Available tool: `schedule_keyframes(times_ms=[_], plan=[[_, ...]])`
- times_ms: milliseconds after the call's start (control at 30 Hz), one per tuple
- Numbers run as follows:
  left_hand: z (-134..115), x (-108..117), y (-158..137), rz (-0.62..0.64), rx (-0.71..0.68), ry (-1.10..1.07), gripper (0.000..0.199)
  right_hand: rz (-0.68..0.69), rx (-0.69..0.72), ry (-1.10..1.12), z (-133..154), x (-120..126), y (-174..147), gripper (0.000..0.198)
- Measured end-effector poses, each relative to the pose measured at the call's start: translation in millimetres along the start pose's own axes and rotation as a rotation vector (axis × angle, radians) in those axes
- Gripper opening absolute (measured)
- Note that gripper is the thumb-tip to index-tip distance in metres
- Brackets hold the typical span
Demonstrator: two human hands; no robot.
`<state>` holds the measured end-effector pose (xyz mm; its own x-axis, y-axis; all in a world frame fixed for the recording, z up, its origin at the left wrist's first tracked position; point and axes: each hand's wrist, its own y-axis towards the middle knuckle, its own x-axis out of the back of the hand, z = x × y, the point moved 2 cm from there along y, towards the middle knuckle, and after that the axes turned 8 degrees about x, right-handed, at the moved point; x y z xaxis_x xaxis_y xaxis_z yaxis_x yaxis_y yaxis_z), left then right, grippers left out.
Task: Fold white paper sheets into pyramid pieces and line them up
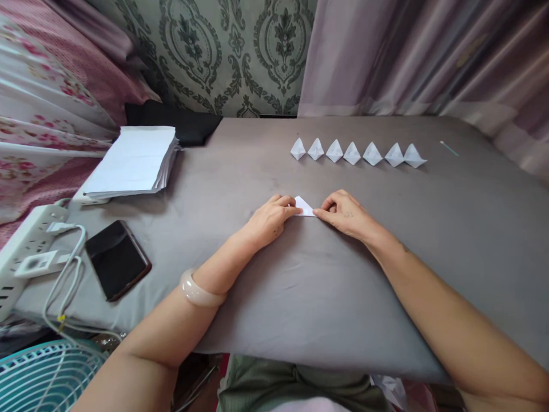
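A small white sheet of paper folded into a triangle point(305, 206) lies on the grey cloth in front of me. My left hand point(271, 217) grips its left side, thumb and fingers pressed onto the paper. At the right corner, my right hand point(344, 213) pinches the paper between thumb and curled fingers. Beyond both hands stands a row of several folded white paper shapes point(352, 154), each with a pointed top. The two at the right end touch or overlap.
A stack of white paper point(131, 160) lies at the back left beside a black cloth point(189, 123). Nearer are a phone point(118, 260), a white power strip point(32, 240) with cables, and a teal fan point(49, 377) below the edge. A thin stick point(449, 148) lies far right.
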<state>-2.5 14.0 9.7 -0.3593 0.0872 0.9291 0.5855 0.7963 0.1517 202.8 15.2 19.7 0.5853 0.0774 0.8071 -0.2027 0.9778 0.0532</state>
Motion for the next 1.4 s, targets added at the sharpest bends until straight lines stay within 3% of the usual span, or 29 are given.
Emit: schedule_keyframes(times_ms=[200, 300, 400, 600, 900, 1067, 1233, 1400], plan=[[2, -2, 0, -0.009, -0.007, -0.033, 0.053, -0.202, 0.06, 0.108, -1, 1, -18, 0.018], [1, -1, -1, -0.016, -0.013, -0.035, 0.051, -0.268, 0.259, 0.037, 13, -4, -29, 0.022], [0, -1, -1, -0.018, -0.018, -0.031, 0.048, -0.212, 0.38, -0.1, 28, -13, -38, 0.031], [-9, 3, -8, 0.005, -0.007, 0.05, 0.046, -0.049, 0.367, -0.396, 46, -22, -47, 0.033], [-33, 6, -18, 0.078, 0.085, 0.201, 0.039, -0.052, 0.37, -0.629, 56, -25, -43, 0.041], [-28, 6, -20, 0.039, 0.093, 0.237, 0.04, -0.02, 0.371, -0.676, 56, -23, -26, 0.043], [-26, 2, -22, 0.042, 0.094, 0.232, 0.044, 0.11, 0.313, -0.68, 63, -19, -15, 0.043], [-16, 14, -20, 0.074, 0.112, 0.049, 0.047, 0.274, 0.272, -0.681, 66, -13, -7, 0.043]])
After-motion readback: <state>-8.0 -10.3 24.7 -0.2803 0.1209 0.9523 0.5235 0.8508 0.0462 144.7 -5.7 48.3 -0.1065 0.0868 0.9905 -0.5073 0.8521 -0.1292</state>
